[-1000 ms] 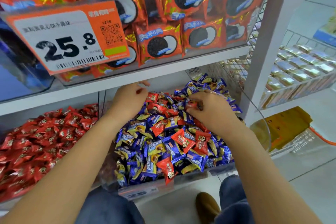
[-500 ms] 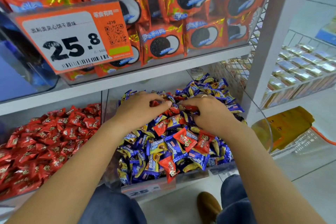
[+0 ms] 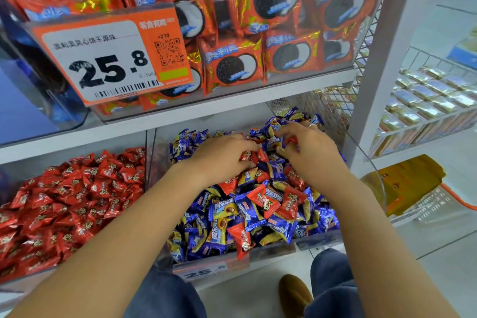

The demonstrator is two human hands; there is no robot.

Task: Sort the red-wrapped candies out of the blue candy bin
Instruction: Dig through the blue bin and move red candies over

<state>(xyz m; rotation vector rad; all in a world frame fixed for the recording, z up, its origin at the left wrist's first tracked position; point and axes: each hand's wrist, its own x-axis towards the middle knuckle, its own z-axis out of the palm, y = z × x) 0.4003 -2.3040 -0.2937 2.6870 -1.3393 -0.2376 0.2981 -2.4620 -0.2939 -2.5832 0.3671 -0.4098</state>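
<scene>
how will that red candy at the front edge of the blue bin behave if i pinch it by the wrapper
The red candy looks small and individually wrapped, so it is probably light. Its glossy wrapper may be slippery, and the flared end would likely crumple under a pinch. It lies loosely on the heaped blue candies near the bin's front wall, so a push would probably make it slide or tumble.

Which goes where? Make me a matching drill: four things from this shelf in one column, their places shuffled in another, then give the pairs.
Things:
1. price tag
2. red candy bin
3. brown shoe
4. cookie packs

Places:
A. on the floor, below the blue candy bin
B. upper shelf, behind clear plastic
C. lower shelf, left of the blue candy bin
D. front of the upper bin, at left

Pairs: 1-D, 2-C, 3-A, 4-B
</scene>
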